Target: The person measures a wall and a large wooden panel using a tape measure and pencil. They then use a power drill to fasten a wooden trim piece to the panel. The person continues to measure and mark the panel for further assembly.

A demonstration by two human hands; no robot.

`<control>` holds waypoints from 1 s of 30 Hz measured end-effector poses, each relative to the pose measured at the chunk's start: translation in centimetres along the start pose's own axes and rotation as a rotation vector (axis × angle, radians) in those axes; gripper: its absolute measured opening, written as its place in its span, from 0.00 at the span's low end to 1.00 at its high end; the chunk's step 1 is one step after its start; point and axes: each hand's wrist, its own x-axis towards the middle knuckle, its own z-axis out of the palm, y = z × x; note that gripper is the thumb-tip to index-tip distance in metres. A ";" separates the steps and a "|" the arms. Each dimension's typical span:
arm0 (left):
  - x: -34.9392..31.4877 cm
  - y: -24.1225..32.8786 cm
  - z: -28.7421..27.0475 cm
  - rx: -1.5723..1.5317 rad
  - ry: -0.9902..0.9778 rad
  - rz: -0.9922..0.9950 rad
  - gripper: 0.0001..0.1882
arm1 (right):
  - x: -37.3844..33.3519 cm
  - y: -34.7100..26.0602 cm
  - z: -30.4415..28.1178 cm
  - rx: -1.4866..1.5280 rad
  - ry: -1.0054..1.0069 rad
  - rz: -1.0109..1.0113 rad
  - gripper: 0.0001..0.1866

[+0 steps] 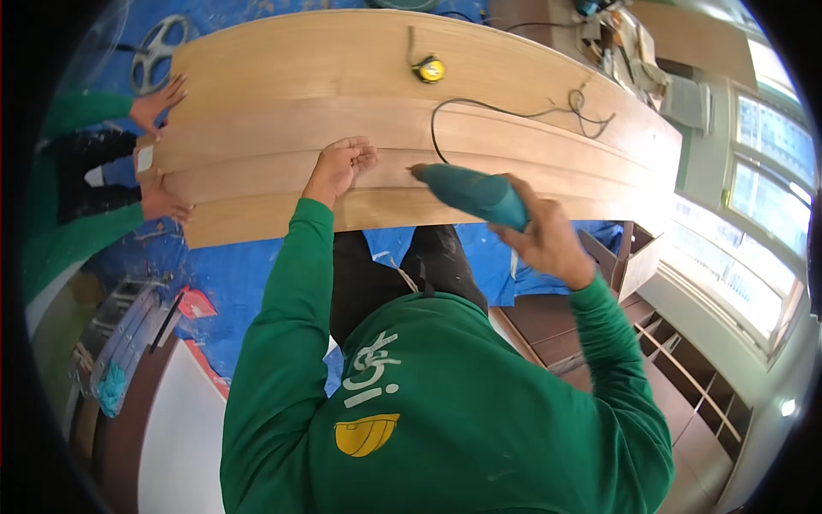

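My right hand [548, 236] is wrapped around a teal corded power tool [479, 195], held above the wooden panel with its narrow brownish tip toward the left. The tool's exact kind is unclear. Beyond it, a black cord [505, 111] curves across the panel. My left hand [342, 165] is over the near half of the long light-wood panel [257, 77], its fingers curled together. Whether something small is in them I cannot make out. Strips of wood [257, 141] run lengthwise along the panel under both hands.
At the left end, another person's hands [163, 107] rest on the panel. A yellow tape measure [430, 68] lies on its far side. Blue sheeting [231, 274] covers the floor. Drawer-like wooden boxes [638, 261] stand at the right, near windows [771, 184].
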 end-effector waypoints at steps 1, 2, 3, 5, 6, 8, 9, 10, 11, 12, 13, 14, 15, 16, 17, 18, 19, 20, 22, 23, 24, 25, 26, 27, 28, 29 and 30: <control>0.2 -0.4 3.1 0.048 0.014 -0.023 0.14 | -1.6 1.5 -3.7 -0.090 -0.033 0.058 0.37; 0.9 -0.8 6.1 0.095 0.030 -0.038 0.13 | -2.7 2.4 -7.6 -0.180 -0.068 0.111 0.38; 2.0 -1.2 8.4 0.146 0.005 -0.023 0.13 | -3.6 3.5 -11.0 -0.281 -0.031 -0.002 0.39; 4.6 -2.3 13.4 0.237 -0.049 -0.005 0.12 | -5.4 4.5 -17.9 -0.462 0.000 -0.105 0.40; 6.4 -2.3 16.0 0.277 -0.056 0.027 0.12 | -5.8 4.9 -21.1 -0.543 -0.002 -0.116 0.40; 10.6 -2.5 21.0 0.342 -0.072 0.080 0.11 | -6.6 5.3 -26.1 -0.674 0.046 -0.072 0.37; 12.7 -2.6 23.5 0.329 -0.067 0.127 0.12 | -7.1 6.5 -27.9 -0.546 0.122 -0.004 0.36; 14.7 -2.4 25.6 0.316 -0.045 0.179 0.12 | -7.3 8.2 -29.4 -0.409 0.191 0.048 0.35; 16.7 -2.5 27.0 0.303 -0.029 0.220 0.13 | -7.4 9.3 -30.0 -0.395 0.310 0.161 0.31; 19.0 -2.5 27.2 0.334 0.021 0.243 0.15 | -6.8 10.4 -30.4 -0.239 0.354 0.312 0.33; 21.3 -2.6 27.2 0.364 0.071 0.265 0.17 | -6.4 13.0 -30.8 -0.163 0.393 0.271 0.33; 22.7 -3.2 27.5 0.399 0.107 0.279 0.19 | -6.2 16.0 -31.2 -0.087 0.438 0.245 0.33; 22.4 -3.6 28.3 0.502 0.180 0.251 0.22 | -5.8 19.0 -31.4 -0.066 0.453 0.228 0.33; 20.9 -3.8 29.5 0.609 0.253 0.219 0.25 | -5.4 21.6 -31.3 -0.041 0.466 0.216 0.33; 19.8 -4.6 29.0 0.702 0.289 0.256 0.27 | -4.6 24.0 -30.9 -0.016 0.475 0.198 0.33; 18.5 -5.1 28.1 0.793 0.342 0.293 0.30 | -3.3 26.1 -30.3 0.011 0.442 0.193 0.32; 17.9 -6.7 24.7 0.862 0.354 0.405 0.31 | -1.6 27.4 -29.8 0.027 0.405 0.176 0.31; 16.3 -7.8 22.0 0.918 0.362 0.458 0.29 | -0.1 29.1 -29.3 0.045 0.370 0.160 0.30; 10.9 -9.6 19.4 1.093 0.360 0.493 0.25 | 2.4 31.9 -27.7 0.182 0.310 0.182 0.29; 6.5 -9.9 19.2 1.208 0.366 0.480 0.23 | 3.4 33.2 -26.9 0.279 0.280 0.186 0.26; 3.5 -11.8 16.3 1.187 0.387 0.544 0.21 | 5.0 33.9 -26.3 0.325 0.255 0.181 0.22; 0.4 -12.7 14.5 1.335 0.444 0.366 0.19 | 6.8 35.0 -25.8 0.385 0.194 0.201 0.21; -2.6 -14.3 12.3 1.346 0.480 0.345 0.20 | 8.5 36.1 -25.4 0.443 0.127 0.224 0.20; -5.3 -16.1 9.9 1.357 0.515 0.321 0.20 | 10.4 37.6 -24.7 0.501 0.066 0.203 0.19; -7.8 -17.4 7.4 1.354 0.514 0.175 0.21 | 12.4 39.2 -24.1 0.555 0.008 0.185 0.19; -10.2 -18.7 4.9 1.344 0.508 0.024 0.23 | 14.4 40.5 -23.4 0.610 -0.054 0.172 0.19; -12.9 -20.6 2.7 1.366 0.549 -0.020 0.23 | 16.3 41.5 -22.2 0.656 -0.101 0.182 0.20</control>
